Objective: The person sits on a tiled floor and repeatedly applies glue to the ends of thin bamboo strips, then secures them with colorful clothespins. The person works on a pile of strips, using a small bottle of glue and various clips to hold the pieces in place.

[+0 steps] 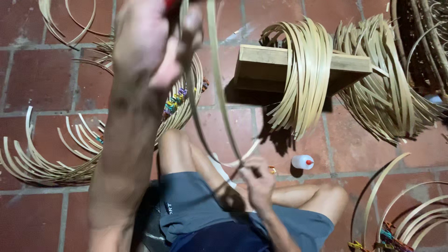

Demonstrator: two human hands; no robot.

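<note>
Two hands are working one bamboo strip (212,88): the left hand (149,42) is clenching its top end raised (blurred, near the camera), the right hand (255,179) is pinching its lower end above the lap. Overbending could be snapping it.

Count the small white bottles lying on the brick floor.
1. The white bottle with a red tip lies on the brick floor right of the right hand, below the wooden stool. Others may be hidden under the bamboo strip bundles.
</note>
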